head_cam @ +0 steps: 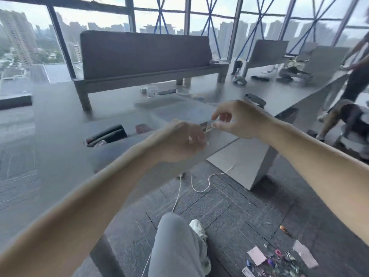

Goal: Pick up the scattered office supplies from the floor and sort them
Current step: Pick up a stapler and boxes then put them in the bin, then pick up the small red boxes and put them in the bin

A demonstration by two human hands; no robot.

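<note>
A small blurred box (206, 125) spans between the hands over the counter (60, 126), its long axis running hand to hand. The right hand (237, 120) pinches one end. The left hand (179, 140) curls at the other, grip unclear. Loose supplies (279, 260) lie on the floor (229, 206) below, nearer the right hand.

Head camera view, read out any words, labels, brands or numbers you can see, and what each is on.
None can be read.
Small item pinched by the right hand: surface blurred.
White card on the carpet: print too small.
</note>
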